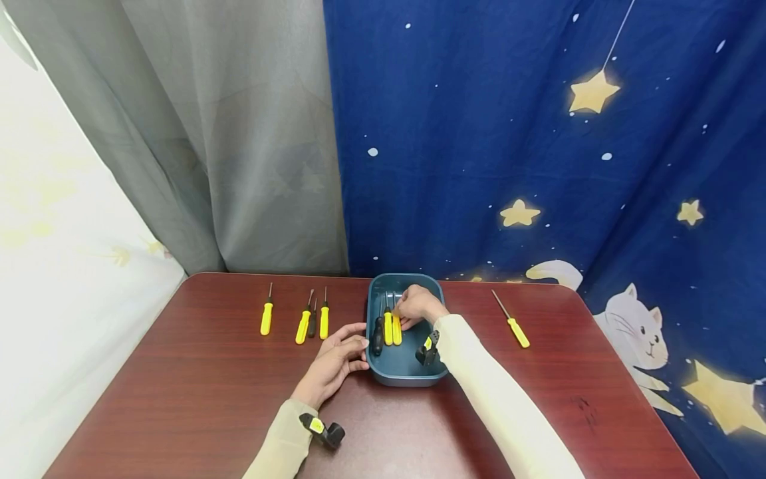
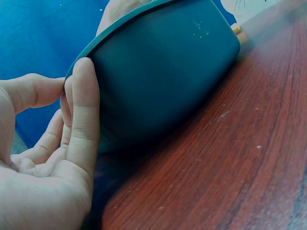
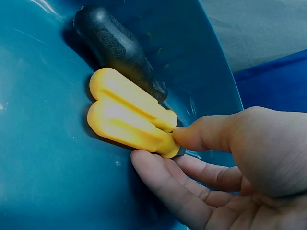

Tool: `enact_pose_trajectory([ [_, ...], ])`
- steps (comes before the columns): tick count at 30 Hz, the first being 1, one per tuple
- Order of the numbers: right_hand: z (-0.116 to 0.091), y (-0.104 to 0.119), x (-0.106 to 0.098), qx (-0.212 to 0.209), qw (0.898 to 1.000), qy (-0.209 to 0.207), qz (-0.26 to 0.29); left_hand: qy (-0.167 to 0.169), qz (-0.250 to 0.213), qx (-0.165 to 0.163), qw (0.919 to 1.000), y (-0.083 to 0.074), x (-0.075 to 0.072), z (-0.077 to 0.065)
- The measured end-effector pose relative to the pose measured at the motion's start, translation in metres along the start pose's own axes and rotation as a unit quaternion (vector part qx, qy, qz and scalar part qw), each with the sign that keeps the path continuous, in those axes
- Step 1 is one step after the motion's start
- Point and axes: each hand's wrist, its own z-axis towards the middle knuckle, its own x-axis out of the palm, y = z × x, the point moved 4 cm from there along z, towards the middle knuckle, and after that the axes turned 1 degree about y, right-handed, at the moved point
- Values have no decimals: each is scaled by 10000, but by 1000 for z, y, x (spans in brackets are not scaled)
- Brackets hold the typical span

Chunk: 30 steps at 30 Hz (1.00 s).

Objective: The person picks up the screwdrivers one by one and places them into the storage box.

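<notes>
The right hand (image 1: 421, 306) pinches a yellow-handled screwdriver (image 3: 127, 128) lying in the blue tray (image 1: 408, 381); the left hand (image 1: 329, 366), grasping nothing, touches the tray's outer wall toward eight o'clock; beside the pinched tool, toward nine, lie a second yellow one (image 3: 129, 93) and a black-handled screwdriver (image 3: 112, 45); on the tabletop (image 1: 209, 399), four more screwdrivers (image 1: 303, 327) lie toward nine, a lone screwdriver (image 1: 518, 334) toward three.

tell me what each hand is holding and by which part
Right hand: a yellow screwdriver, pinched at the handle's shaft end. Left hand: the blue container, by its rim.
</notes>
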Motion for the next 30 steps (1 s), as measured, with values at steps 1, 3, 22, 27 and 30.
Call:
enact_pose_trajectory([
  [1, 0, 0, 0, 5, 10000, 0, 6, -1, -1, 0, 10000, 0, 0, 0],
  [3, -1, 1, 0, 22, 10000, -6, 19, 2, 3, 0, 10000, 0, 0, 1],
  [22, -10, 3, -8, -140, 9984, 143, -532, -39, -39, -30, 10000, 1, 0, 0],
  [27, -18, 7, -11, -322, 9933, 53, -1107, -24, -55, -57, 10000, 1, 0, 0],
  [30, -22, 10, -14, -488, 9868, -29, -1543, -20, -61, -42, 10000, 1, 0, 1],
])
